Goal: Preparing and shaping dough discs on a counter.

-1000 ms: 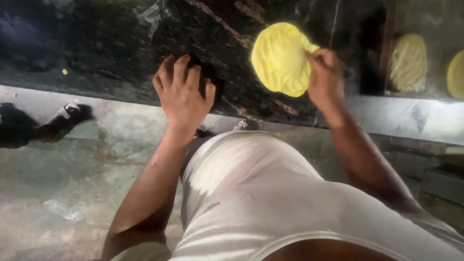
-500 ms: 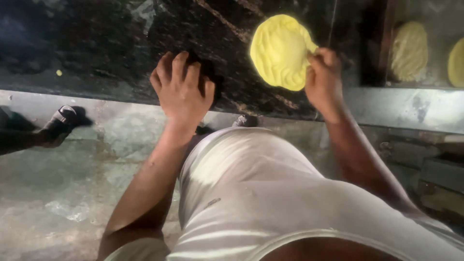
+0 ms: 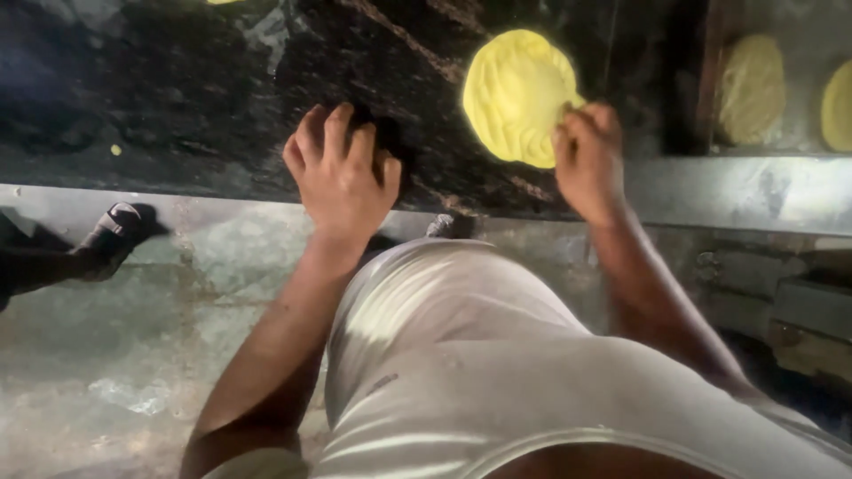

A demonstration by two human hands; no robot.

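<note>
Head view: right hand fingers pinch yellow dough disc; left hand fingers spread on dark counter.

The dark stone counter carries one flat yellow dough disc; a small yellow crumb lies near its front edge.

We see a dim, soft picture with light falling from the right, which brightens the yellow dough disc and streaks glare across the white garment. The dark counter sinks into shadow, and fine detail stays blurred throughout.
</note>
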